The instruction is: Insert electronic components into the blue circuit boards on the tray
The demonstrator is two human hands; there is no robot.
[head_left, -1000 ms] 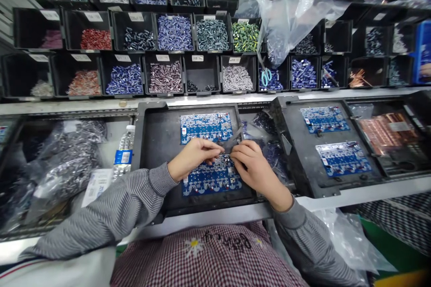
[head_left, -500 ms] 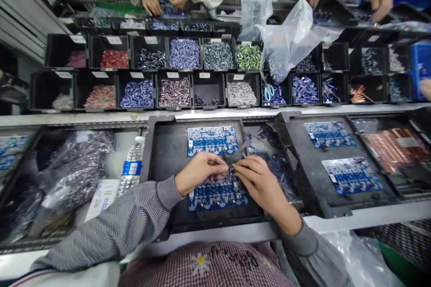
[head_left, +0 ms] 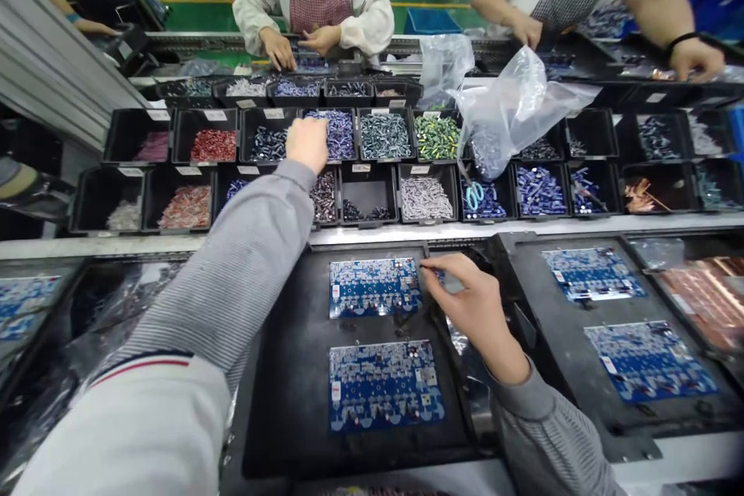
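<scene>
My left hand reaches forward over the rows of bins, its fingertips at a bin of blue-and-silver components. The fingertips are hidden behind the back of the hand. My right hand lies at the right edge of the upper blue circuit board, with the forefinger stretched toward its top right corner. I cannot tell whether those fingers hold a small part. A second blue circuit board lies below the first, untouched, in a black tray.
Two rows of black bins hold sorted components, with blue-handled scissors and a clear plastic bag at the right. A second tray with two boards stands to the right. Co-workers' hands work across the bench.
My left hand has left the boards and moved forward to the bins. My right hand has shifted to the upper board's right edge. The view has tilted up, showing more of the co-workers.
</scene>
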